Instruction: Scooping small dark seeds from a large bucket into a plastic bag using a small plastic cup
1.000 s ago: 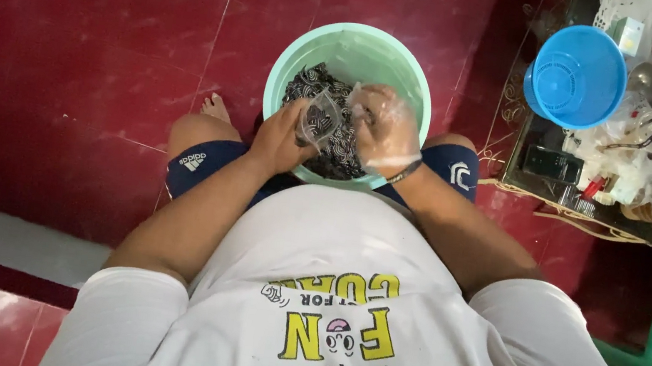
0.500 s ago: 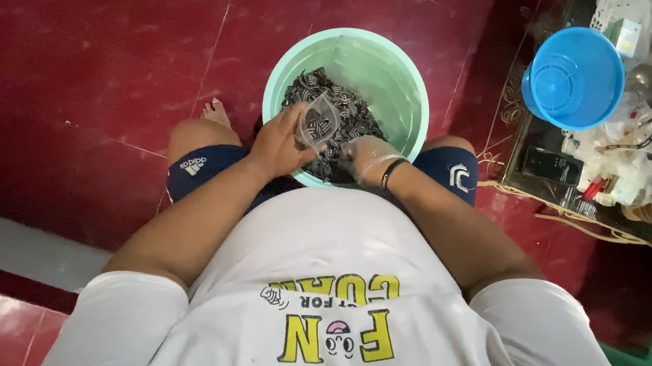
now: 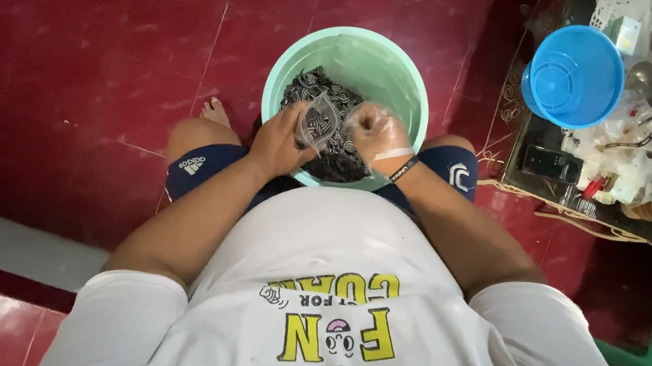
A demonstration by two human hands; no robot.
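Clear bag [image 3: 319, 119] gripped by both hands [image 3: 285, 140] [image 3: 379, 131] over green basin [image 3: 406, 84] (blue bowl [image 3: 575, 77] nearby).

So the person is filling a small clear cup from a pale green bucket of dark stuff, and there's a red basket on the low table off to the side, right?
Not quite: the basket is blue, not red, as the head view shows. The rest holds: the left hand holds a small clear cup over the pale green bucket of dark stuff, and the basket sits on the low table beside it.
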